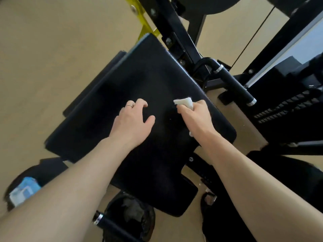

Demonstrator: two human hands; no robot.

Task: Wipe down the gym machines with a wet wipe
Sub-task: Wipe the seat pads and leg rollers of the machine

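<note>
Right hand [195, 114] at centre right of frame: grip closed around the wet wipe [184, 103], bunched so 1 white corner projects past the fingers onto the black pad [139, 81]. Bunching presumably for pressure near the pad's right edge. Left hand [134, 121] at centre: grip holding nothing, fingers loosely curled, tips on the pad, probably for bracing; contact pressure cannot be confirmed. Handle [236, 84] at right and frame [176, 32] at top centre: well apart from the wipe. Blue packet [24, 189] at lower left, blurred, possibly the wipe pack.

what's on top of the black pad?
On the black pad: left hand resting, fingertips down; right hand gripping a white wipe. Pad surface beneath hands and forearms is covered.
</note>
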